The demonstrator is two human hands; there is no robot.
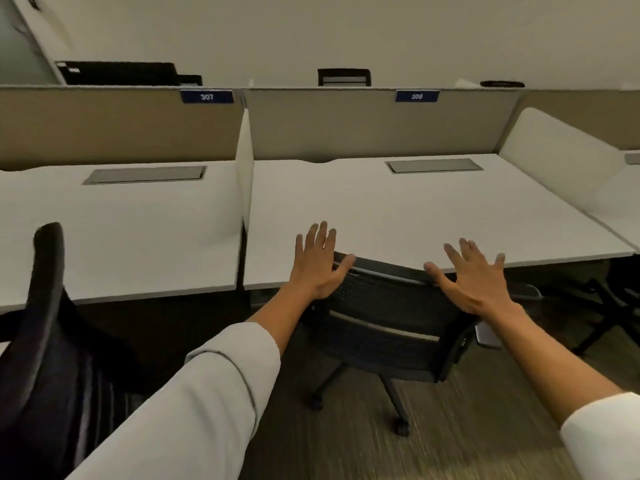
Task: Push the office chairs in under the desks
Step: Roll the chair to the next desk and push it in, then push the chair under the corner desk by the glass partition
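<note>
The black office chair (391, 306) sits right at the front edge of the white desk (415, 209) marked 308, with its back top touching the desk edge and its seat under the desk. The left hand (317, 263) and the right hand (472, 275) are both wide open with fingers spread, palms at the top of the chair back, holding nothing. Another black chair (45, 323) stands out on the left, near the desk (138, 220) marked 307.

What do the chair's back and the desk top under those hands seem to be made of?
Chair back: looks like black woven mesh in a hard, probably plastic frame; a fine grid shows beside the left hand.
Desk top: smooth matte white board, likely laminate, though the blur leaves this open.
</note>
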